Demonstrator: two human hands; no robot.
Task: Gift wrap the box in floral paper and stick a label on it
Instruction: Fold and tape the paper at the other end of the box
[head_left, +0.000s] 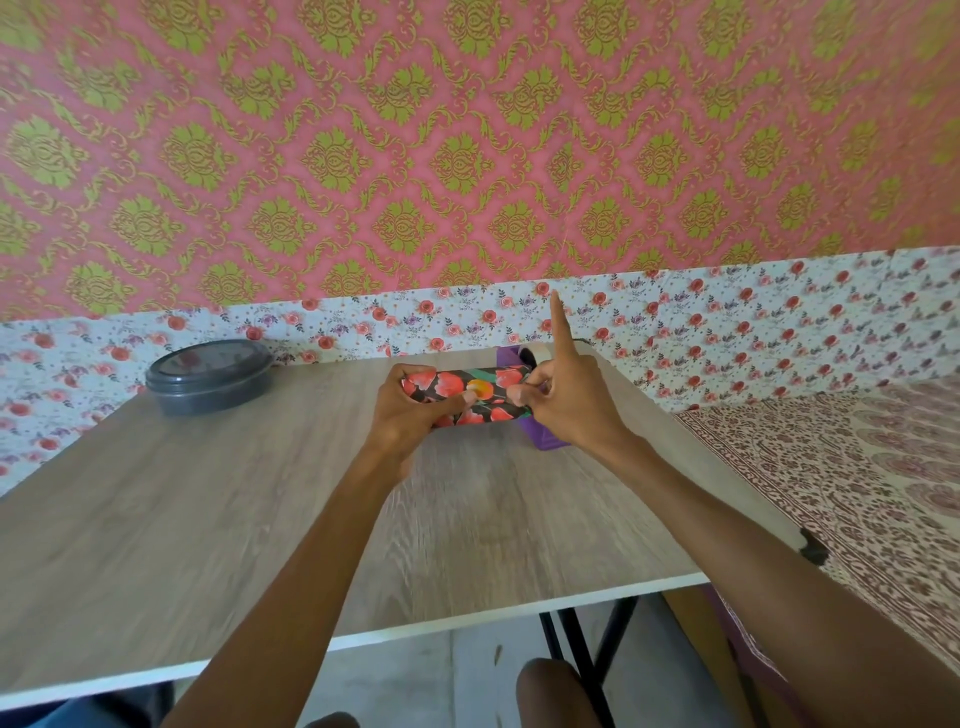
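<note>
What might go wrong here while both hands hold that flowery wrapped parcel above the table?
The wrapped box is held in the air, pinched at its ends by the left hand and right hand, so it may slip and fall to the table. The right index finger points up, off the paper, so that end fold might spring open. The purple tape dispenser sits close behind and could get knocked.

Bright, even daylight here — soft, no harsh glare. A faint shadow sits on the counter (208, 499) under the left hand (410, 410). Wide-angle bend curves the counter's edges and the wall (311, 156) — corners smear, wood grain near the forearms blurs, centre reasonably sharp.
</note>
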